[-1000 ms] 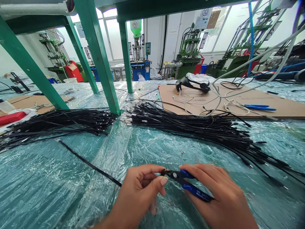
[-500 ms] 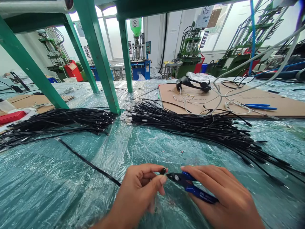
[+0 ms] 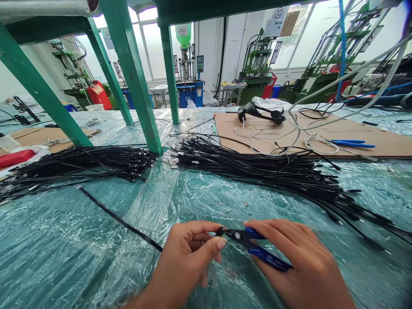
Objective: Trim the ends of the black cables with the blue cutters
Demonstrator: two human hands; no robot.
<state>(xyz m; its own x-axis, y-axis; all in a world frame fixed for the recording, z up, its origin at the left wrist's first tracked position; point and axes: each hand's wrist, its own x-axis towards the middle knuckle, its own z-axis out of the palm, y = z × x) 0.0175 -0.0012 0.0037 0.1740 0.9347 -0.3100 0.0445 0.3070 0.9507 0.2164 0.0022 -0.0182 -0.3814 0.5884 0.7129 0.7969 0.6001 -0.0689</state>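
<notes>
Head view, looking down at a long table under crinkled clear plastic sheeting (image 3: 193, 201). Near the middle of the near edge, the left hand (image 3: 183, 262) is curled, its thumb and forefinger pinching a small black cable end (image 3: 220, 231). The right hand (image 3: 299, 262) is clenched around the blue handles of small cutters (image 3: 254, 244), whose dark jaws point left and sit right at that pinched end; whether they bite it is hidden. The two hands nearly touch there. A single black cable (image 3: 119, 219) lies on the sheeting and runs toward the left wrist, its near part lost beside the hand.

Farther off, two heaps of thin black cables lie on the plastic: one at left (image 3: 80, 163) and a larger one at right (image 3: 257, 167), their white-tipped ends facing each other. Beyond them, at far right, a cardboard sheet (image 3: 289, 133) bears a black headset (image 3: 260, 113), tangled white cords (image 3: 322, 146) and blue pliers (image 3: 352, 143). Another cardboard piece (image 3: 48, 136) lies at far left with a red item (image 3: 16, 156) on white cloth. Green steel table legs (image 3: 135, 77) rise at far left, and green moulding machines (image 3: 257, 64) stand along the far windows.
</notes>
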